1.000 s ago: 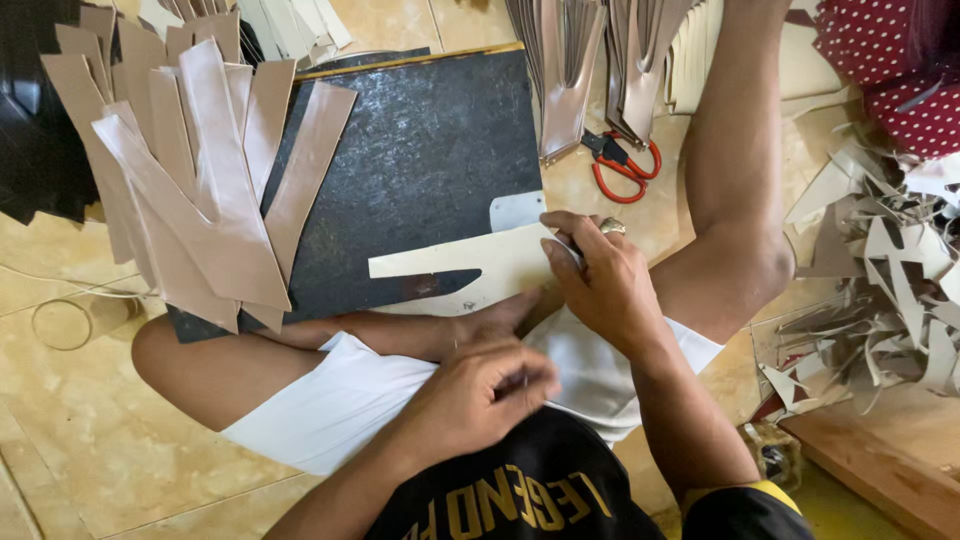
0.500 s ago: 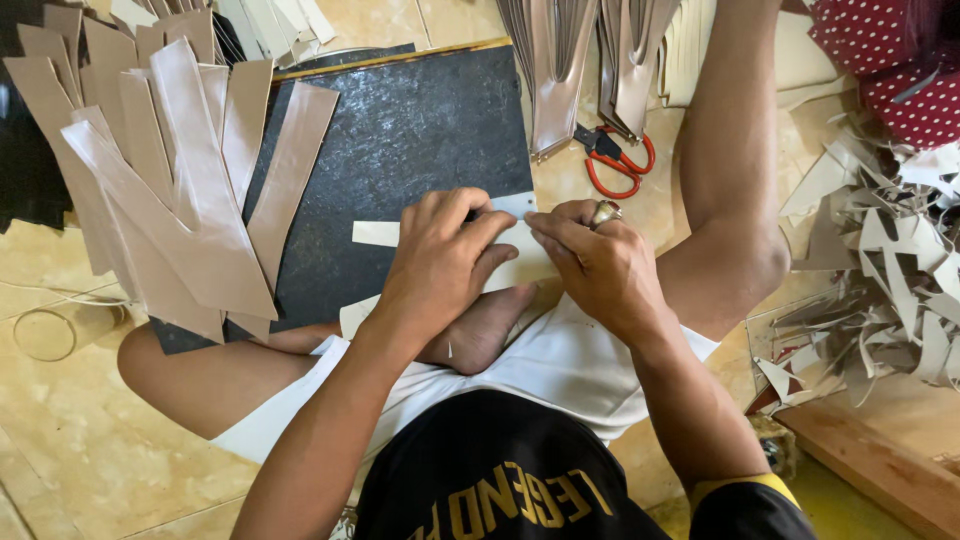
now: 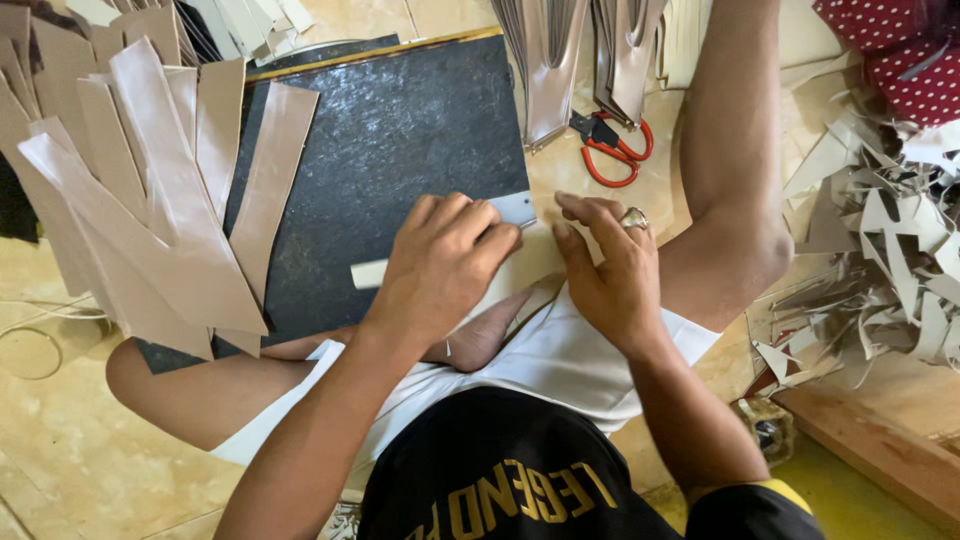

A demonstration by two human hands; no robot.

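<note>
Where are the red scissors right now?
In the head view the red scissors lie on the floor at upper right, just beyond the right hand, beside the dark board and below hanging tan strips.

Black shirt with yellow lettering (image 3: 520, 500), white shorts (image 3: 560, 360), ring (image 3: 636, 218) on right hand (image 3: 610, 270)

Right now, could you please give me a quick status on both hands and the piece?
Left hand flat on pale cut piece. Right hand steadying its other end. Piece on dark cutting board. Red scissors lie apart.
</note>
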